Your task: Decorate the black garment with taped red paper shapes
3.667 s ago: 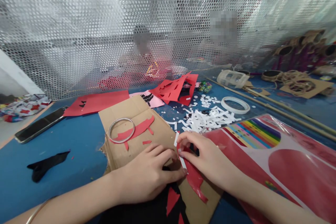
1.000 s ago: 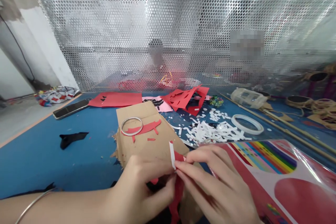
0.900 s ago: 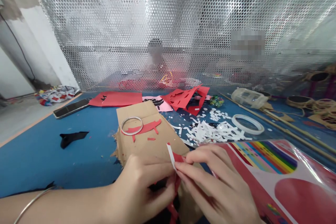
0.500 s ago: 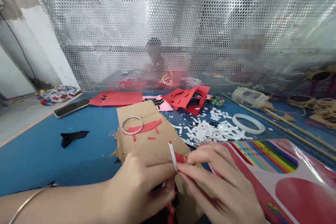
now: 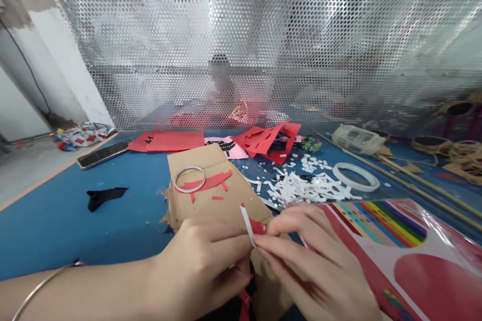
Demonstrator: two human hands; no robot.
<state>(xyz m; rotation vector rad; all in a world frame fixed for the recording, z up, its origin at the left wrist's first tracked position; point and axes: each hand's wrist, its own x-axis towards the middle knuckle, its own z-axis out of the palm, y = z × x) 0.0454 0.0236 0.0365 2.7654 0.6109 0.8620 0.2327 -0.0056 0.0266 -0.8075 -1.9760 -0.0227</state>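
Between my two hands is a small red paper piece (image 5: 257, 226) with a narrow white strip (image 5: 246, 219) along its left edge, its red tip poking out at the top. My left hand (image 5: 201, 266) is closed, fingertips pinching the strip's lower end. My right hand (image 5: 316, 256) pinches the red paper from the other side, thumb and fingertips close together. The fingers hide the lower part of the piece. Just beyond lies a cardboard sheet (image 5: 203, 210) bearing a tape roll (image 5: 175, 180), a red paper cutout (image 5: 213, 181) and a small red scrap (image 5: 217, 198).
White paper strips (image 5: 312, 188) are heaped beside a larger tape roll (image 5: 372, 183). Red sheets (image 5: 173, 140), a phone (image 5: 103, 154) and a black scrap (image 5: 105, 196) lie leftward. A colourful packet (image 5: 425, 271) sits at right; a perforated metal screen (image 5: 181, 35) stands behind.
Both hands keep their pinch on the red paper. The piece and white strip have shifted very slightly left; otherwise the table looks the same.
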